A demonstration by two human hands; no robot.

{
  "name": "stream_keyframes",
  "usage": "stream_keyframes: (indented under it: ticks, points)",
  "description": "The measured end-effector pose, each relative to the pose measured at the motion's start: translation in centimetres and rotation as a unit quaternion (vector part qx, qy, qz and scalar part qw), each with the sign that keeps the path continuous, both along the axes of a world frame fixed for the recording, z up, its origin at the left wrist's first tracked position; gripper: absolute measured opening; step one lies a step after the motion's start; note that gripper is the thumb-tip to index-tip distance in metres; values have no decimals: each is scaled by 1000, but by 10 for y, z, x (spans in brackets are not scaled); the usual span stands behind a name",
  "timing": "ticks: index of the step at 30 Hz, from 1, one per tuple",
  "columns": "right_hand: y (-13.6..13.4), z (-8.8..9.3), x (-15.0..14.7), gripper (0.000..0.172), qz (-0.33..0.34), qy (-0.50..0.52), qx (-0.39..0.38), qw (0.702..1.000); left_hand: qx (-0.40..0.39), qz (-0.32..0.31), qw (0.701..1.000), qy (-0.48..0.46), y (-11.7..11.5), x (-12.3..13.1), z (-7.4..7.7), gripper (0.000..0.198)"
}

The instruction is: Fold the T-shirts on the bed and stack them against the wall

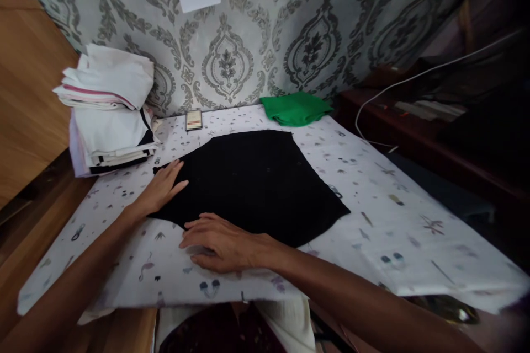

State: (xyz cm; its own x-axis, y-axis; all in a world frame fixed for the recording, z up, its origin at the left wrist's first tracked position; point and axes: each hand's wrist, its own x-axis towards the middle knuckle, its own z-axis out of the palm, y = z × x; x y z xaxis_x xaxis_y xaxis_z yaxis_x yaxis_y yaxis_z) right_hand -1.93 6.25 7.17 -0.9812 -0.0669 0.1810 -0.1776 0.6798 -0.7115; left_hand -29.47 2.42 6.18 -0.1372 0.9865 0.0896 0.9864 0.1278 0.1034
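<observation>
A black piece of cloth (252,182) lies spread flat across the middle of a table covered with a white printed cloth (372,231). My left hand (165,185) rests on its left edge, palm down with the fingers stretched out and the thumb apart. Along the near edge of the black cloth lies my right hand (223,242), fingers extended and slightly bent, the fingertips close to the lower left border. Neither hand grips anything. Whether the right palm touches the table is hidden.
A stack of folded white cloths (114,116) stands at the back left by a wooden panel (33,94). Folded green fabric (296,108) lies at the back. Near the patterned wall sits a small framed card (193,119). A white cable (372,99) hangs on the right.
</observation>
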Motion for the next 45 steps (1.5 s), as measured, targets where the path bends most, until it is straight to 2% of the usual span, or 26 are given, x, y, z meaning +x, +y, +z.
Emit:
stream_keyframes:
  ticks: [2, 4, 7, 10, 13, 15, 18, 20, 22, 24, 27, 31, 33, 35, 38, 40, 43, 45]
  points:
    - [0, -2, -1, 32, 25, -1, 2, 1000, -30, 16, 999, -2, 0, -9, -10, 68]
    - [-1, -2, -2, 28, 53, -7, 3, 999, -37, 32, 999, 9, 1, -21, -14, 69]
    - [-2, 5, 1, 26, 66, -17, 1, 998, -35, 23, 998, 39, 0, -25, -6, 72]
    - [5, 16, 18, 26, 30, -2, 0, 1000, 5, -8, 998, 57, -12, -8, 6, 72]
    - [25, 19, 52, 28, -58, 41, 22, 997, -12, -39, 999, 25, -33, 8, 9, 69]
    - [42, 10, 85, 28, -163, 63, 60, 983, -46, -52, 998, 12, -45, 8, 4, 68]
    - [62, -12, 138, 29, -327, 59, 135, 933, -41, -64, 997, 20, -52, -4, -9, 67]
    - [68, -25, 169, 29, -392, 51, 169, 903, -18, -68, 997, 26, -51, -11, -13, 65]
    - [69, -32, 192, 29, -427, 49, 184, 884, 11, -71, 997, 32, -47, -9, -12, 65]
    - [67, -33, 206, 27, -448, 44, 184, 874, 45, -77, 995, 33, -45, 3, -5, 63]
    - [66, -30, 216, 26, -490, 38, 164, 855, 84, -106, 991, 2, -45, 40, 9, 55]
    - [71, -27, 218, 31, -560, 12, 143, 816, 79, -221, 971, -56, -54, 99, 17, 39]
    - [74, -26, 217, 25, -575, -20, 145, 805, 63, -280, 956, -60, -60, 121, 17, 34]
    - [75, -24, 218, 16, -578, -43, 145, 802, 37, -313, 947, -63, -62, 132, 19, 32]
    - [82, -20, 217, 15, -583, -45, 143, 799, 9, -282, 954, -101, -49, 127, 28, 33]
    - [96, -15, 209, 20, -578, -27, 148, 802, 16, -223, 965, -139, -24, 112, 37, 36]
    - [135, -4, 175, 22, -535, -10, 159, 829, 38, -114, 979, -164, 33, 81, 44, 42]
    - [169, 5, 142, 25, -500, -36, 170, 849, 38, -42, 986, -159, 78, 61, 43, 44]
